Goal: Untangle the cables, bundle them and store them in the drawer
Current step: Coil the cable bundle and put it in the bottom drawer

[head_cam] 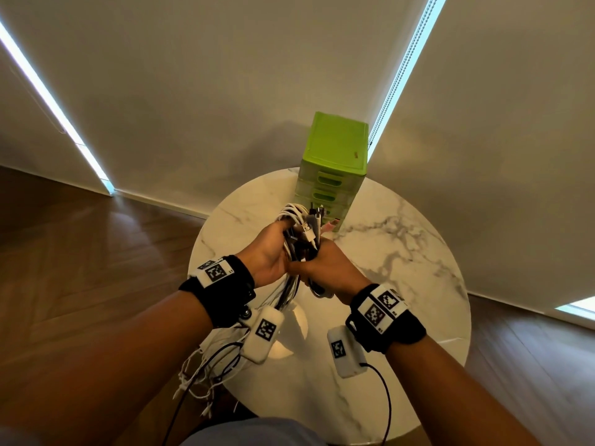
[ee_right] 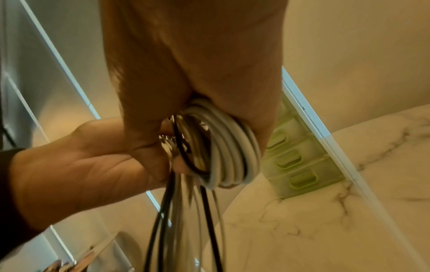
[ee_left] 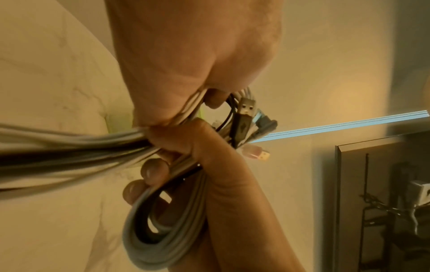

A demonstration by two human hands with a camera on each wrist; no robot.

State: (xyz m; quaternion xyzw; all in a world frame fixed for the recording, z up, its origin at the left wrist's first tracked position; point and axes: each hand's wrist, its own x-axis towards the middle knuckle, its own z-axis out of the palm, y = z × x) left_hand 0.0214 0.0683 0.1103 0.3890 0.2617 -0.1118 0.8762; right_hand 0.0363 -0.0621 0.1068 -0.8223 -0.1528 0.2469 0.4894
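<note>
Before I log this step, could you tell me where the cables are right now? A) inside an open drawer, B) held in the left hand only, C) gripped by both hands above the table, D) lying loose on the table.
C: the left hand and right hand both grip the cables above the marble table, and the green drawer unit shows its drawers closed.

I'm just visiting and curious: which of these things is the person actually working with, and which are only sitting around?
In use:
- cables, gripped by left hand and right hand
- green drawer unit, drawers closed

Just there:
- marble table
- window blinds
</note>
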